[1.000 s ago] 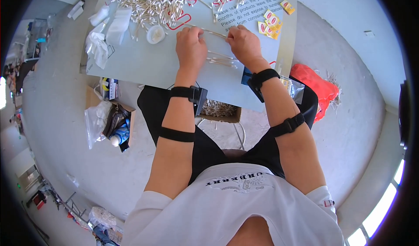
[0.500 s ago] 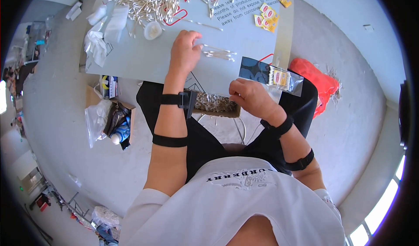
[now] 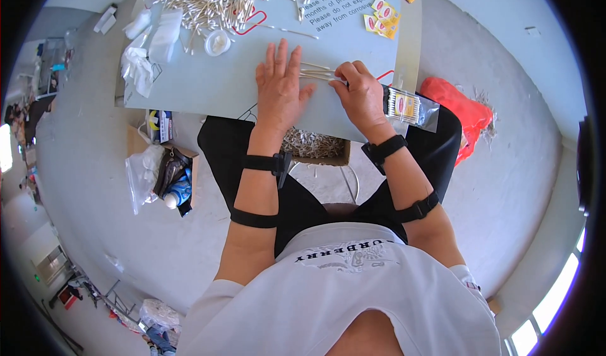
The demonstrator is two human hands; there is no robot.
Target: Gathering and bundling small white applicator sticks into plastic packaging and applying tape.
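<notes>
While my left hand [image 3: 278,94] is spread, upper centre, my right hand [image 3: 362,96] has moved up-frame to cotton swabs [image 3: 315,72], grip unclear.

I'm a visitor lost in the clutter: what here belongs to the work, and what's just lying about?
Likely part of it: swabs by the right hand, swab pile, yellow cards, swab packet.
Likely just lying about: red bag, blue bottle.
</notes>
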